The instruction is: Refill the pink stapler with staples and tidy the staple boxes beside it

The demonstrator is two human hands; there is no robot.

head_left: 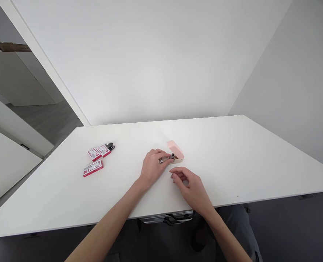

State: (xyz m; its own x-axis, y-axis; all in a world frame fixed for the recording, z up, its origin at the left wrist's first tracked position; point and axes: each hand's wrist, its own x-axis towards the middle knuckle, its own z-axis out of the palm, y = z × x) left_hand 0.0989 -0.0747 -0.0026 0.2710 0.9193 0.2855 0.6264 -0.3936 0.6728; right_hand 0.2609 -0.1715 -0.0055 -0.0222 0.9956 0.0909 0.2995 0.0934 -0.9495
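A small pink stapler (pixel 175 150) lies opened on the white table (pixel 232 153), its metal staple track showing. My left hand (pixel 153 166) rests over the stapler's near end, fingers curled round the metal part. My right hand (pixel 189 185) hovers just in front of the stapler, fingers loosely bent and apart, holding nothing I can see.
Three red-and-white staple boxes (pixel 93 168) lie at the left of the table, two of them side by side (pixel 99 151) with a small black clip (pixel 111 146) next to them. White walls stand close behind and to the right. The table's front edge is near my body.
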